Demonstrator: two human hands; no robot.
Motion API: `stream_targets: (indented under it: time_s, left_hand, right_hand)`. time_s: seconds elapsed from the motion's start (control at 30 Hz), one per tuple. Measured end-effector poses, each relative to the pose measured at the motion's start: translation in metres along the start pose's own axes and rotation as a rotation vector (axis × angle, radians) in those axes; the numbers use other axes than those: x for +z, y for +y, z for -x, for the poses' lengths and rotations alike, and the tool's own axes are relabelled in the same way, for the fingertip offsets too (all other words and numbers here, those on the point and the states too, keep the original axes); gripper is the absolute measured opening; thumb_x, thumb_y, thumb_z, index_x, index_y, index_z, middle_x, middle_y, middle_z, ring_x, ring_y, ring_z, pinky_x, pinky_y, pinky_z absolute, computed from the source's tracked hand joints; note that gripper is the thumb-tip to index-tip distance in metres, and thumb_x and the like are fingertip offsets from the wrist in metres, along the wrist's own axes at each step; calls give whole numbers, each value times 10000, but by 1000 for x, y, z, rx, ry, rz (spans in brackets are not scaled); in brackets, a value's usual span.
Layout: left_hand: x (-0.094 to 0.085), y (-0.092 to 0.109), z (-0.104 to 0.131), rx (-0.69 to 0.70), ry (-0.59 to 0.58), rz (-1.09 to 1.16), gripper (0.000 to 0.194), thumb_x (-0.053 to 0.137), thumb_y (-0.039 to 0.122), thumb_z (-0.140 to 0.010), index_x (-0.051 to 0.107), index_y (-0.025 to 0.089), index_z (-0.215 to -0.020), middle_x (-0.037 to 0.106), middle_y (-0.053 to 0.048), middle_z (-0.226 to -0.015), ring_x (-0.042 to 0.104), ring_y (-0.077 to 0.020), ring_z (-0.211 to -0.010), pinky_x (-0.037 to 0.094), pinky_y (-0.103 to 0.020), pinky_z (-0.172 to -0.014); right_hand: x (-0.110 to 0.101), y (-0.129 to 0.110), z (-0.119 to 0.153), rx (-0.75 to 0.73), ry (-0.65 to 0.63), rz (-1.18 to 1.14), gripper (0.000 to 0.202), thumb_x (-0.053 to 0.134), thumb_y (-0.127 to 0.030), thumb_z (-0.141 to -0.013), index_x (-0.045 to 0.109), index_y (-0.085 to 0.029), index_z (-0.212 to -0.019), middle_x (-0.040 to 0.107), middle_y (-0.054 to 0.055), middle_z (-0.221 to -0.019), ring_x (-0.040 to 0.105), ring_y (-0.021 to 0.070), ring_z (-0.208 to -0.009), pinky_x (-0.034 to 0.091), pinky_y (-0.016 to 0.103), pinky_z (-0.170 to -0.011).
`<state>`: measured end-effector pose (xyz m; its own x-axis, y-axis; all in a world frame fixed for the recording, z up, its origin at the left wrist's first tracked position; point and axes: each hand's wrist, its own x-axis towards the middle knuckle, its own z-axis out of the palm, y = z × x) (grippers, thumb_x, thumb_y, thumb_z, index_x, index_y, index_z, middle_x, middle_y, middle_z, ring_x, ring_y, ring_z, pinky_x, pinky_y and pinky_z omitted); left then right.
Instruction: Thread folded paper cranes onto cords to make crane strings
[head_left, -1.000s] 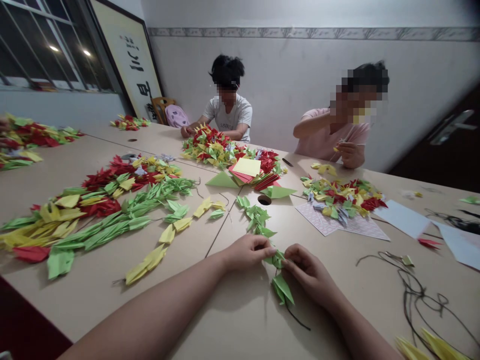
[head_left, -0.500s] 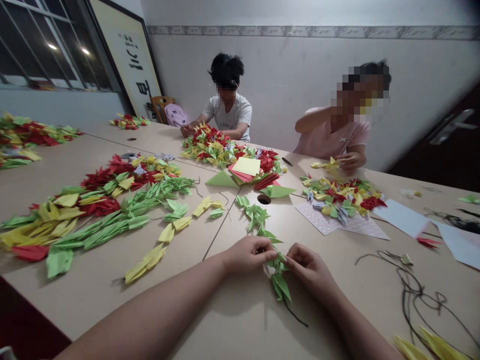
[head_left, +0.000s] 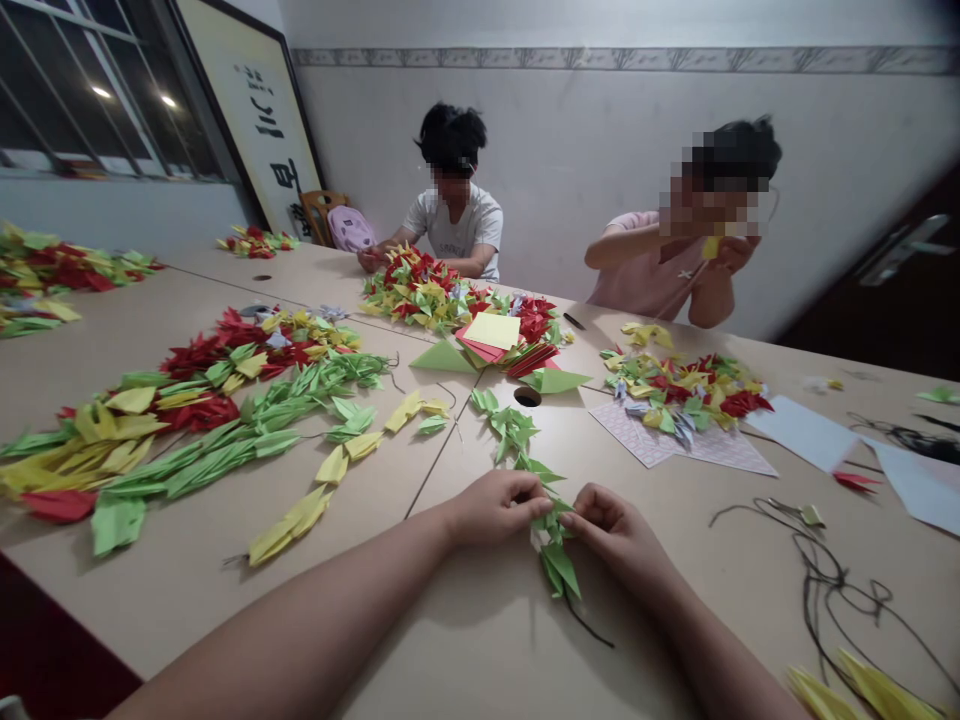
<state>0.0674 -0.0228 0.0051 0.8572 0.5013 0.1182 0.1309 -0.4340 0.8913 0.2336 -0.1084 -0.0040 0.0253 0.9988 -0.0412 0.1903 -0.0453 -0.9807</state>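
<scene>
A strand of green folded paper cranes [head_left: 516, 436] runs from the table's middle down between my two hands, with a dark cord [head_left: 589, 622] trailing from its near end. My left hand [head_left: 499, 510] pinches the strand from the left, thumb and fingers together. From the right, my right hand [head_left: 611, 525] closes thumb and fingertips on the same strand, close to the left fingertips. The lowest green cranes hang just below the hands. Left of the strand lies a string of yellow folded paper pieces [head_left: 300, 512].
Strung green paper [head_left: 247, 430] and red and yellow folded pieces lie on the left. A mixed pile [head_left: 420, 290] and square paper sheets [head_left: 491, 332] sit ahead. Black cord [head_left: 817, 570] loops on the right. Two people sit across the table, one with both hands raised.
My hands stay on the green strand, nearly still. The person at the right has raised a hand from the table to near the head, holding something yellow.
</scene>
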Motion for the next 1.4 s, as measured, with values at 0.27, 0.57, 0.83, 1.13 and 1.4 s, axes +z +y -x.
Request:
stream_targets:
  time_s: [0.27, 0.57, 0.83, 1.13, 1.4]
  left_hand:
    - [-1, -2, -1, -28, -23, 193, 230, 475, 318, -807, 465, 139, -664, 385, 43, -599, 358, -80, -566, 306, -200, -541]
    - [0, -5, -1, -51, -66, 302, 259, 515, 367, -795, 485, 135, -682, 481, 19, -647, 456, -93, -620, 375, -227, -610]
    - [1, -6, -1, -72, -83, 438, 300, 536, 415, -769, 483, 132, -689, 513, 4, -668, 502, -102, -633, 402, -256, -634]
    - [3, -7, -1, -73, -57, 379, 305, 521, 423, -777, 483, 133, -689, 515, 4, -653, 508, -106, -615, 405, -248, -605]
    - [-1, -2, -1, -10, -105, 104, 282, 481, 380, -811, 536, 130, -693, 474, 20, -638, 433, -91, -622, 362, -199, -590]
  right_hand:
    - [2, -4, 3, 26, -23, -31, 367, 662, -443, -621, 408, -178, -638, 498, -30, -582, 447, 86, -533, 347, 208, -483]
    - [3, -4, 4, 53, -60, -84, 399, 660, -451, -625, 366, -189, -693, 453, -45, -612, 400, 70, -521, 330, 194, -482]
    - [0, 0, 5, 21, -79, -117, 355, 643, -385, -678, 349, -189, -705, 441, -45, -632, 381, 61, -527, 301, 185, -487]
    - [0, -3, 6, 29, -61, -125, 330, 635, -393, -683, 380, -185, -709, 450, -35, -650, 413, 77, -569, 334, 196, -516]
    - [0, -5, 3, -78, -9, -45, 273, 557, -425, -747, 450, -174, -727, 427, -26, -646, 391, 85, -595, 343, 203, -548]
